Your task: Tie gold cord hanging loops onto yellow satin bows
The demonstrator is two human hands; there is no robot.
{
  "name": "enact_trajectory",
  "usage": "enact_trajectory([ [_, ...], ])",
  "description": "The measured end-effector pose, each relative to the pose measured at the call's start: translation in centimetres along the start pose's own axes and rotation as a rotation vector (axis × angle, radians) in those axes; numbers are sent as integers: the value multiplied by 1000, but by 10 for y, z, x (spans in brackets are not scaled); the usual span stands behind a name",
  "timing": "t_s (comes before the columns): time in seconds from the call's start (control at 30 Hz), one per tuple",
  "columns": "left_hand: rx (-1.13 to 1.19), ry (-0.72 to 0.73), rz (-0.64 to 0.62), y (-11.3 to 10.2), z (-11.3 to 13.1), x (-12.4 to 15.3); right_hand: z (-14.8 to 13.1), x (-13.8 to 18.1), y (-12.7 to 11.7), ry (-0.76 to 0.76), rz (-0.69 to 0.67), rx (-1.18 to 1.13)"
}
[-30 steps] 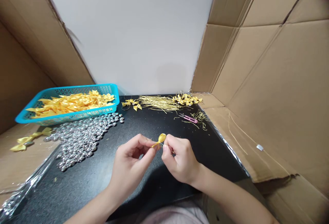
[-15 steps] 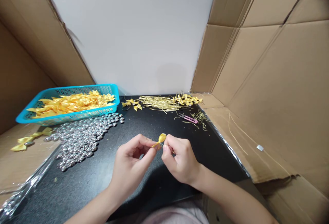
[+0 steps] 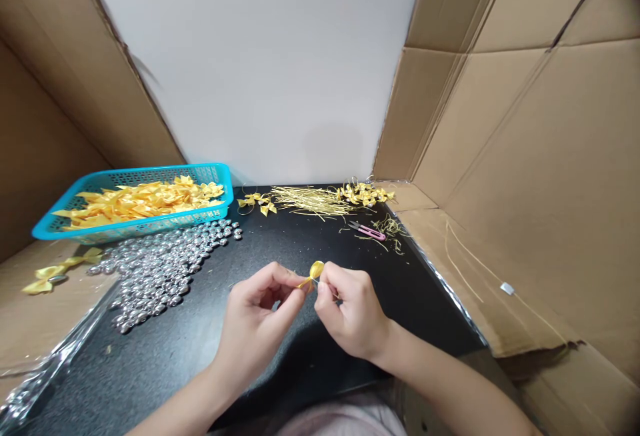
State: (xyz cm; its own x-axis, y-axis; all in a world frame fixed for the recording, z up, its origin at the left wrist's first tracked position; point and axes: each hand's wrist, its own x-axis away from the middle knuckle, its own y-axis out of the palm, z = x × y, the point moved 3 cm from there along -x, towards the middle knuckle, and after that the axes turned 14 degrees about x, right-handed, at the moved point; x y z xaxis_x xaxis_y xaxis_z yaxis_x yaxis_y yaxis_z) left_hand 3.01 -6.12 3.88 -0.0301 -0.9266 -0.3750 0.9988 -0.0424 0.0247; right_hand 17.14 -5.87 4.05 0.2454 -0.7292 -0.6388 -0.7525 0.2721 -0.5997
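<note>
Both hands meet over the middle of the black table point(image 3: 210, 349). My left hand point(image 3: 257, 323) pinches one side of a small yellow ribbon bow point(image 3: 314, 271) between thumb and forefinger. My right hand point(image 3: 350, 313) pinches the bow's other side, fingers curled tight. The bow's loop sticks up between the fingertips. Whether a thin thread or wire is also held I cannot tell.
A blue basket point(image 3: 125, 226) of yellow ribbon bows stands at the back left, with a heap of silver beads point(image 3: 160, 266) in front. Gold wires point(image 3: 310, 201), finished bows point(image 3: 365, 193) and pink snips point(image 3: 369, 230) lie at the back. Cardboard walls point(image 3: 525, 176) close in both sides.
</note>
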Motion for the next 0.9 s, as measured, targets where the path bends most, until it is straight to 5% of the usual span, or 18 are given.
enact_trajectory([
  [0.9, -138, 112, -35, -2, 0, 1, 1, 1, 2, 3, -19, 3],
])
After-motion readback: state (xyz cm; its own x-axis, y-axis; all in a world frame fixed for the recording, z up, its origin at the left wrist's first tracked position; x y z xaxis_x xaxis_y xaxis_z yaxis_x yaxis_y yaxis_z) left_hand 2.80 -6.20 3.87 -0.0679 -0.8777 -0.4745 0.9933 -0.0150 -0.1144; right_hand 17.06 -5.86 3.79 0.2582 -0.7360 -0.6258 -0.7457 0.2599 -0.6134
